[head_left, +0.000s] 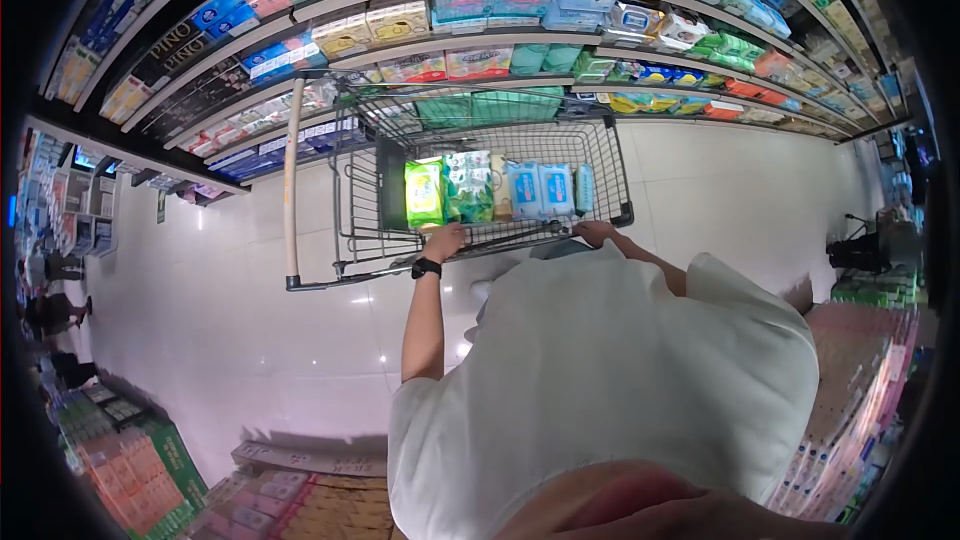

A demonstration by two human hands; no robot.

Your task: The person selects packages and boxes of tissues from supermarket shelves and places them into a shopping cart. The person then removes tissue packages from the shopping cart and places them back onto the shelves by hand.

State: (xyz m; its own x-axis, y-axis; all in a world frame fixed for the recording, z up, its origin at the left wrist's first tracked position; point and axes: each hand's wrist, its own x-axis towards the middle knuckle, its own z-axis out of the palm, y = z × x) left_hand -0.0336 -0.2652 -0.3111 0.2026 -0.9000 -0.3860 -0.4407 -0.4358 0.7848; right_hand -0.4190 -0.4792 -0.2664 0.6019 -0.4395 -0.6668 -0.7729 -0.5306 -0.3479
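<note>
A grey wire shopping cart [355, 202] stands sideways before me, its pale handle [291, 180] on the left. My left hand [445, 240], below a dark wristwatch, is closed on the cart's near rim. Farther right, my right hand [596, 232] also grips that rim, its fingertips partly hidden. In the basket a bright green-yellow pack [424, 192] sits nearest my left hand. Beside it are a green and white pack [468, 185], a beige item [501, 188] partly covered, and several blue packs [540, 190] toward the right end.
Shelves [480, 35] full of packaged tissues and wipes curve along the far side. Pale tiled floor [230, 280] surrounds the cart. Stacked pink boxes [850, 350] stand behind me at right, other stacked goods [130, 470] at lower left. People's legs [60, 312] show at far left.
</note>
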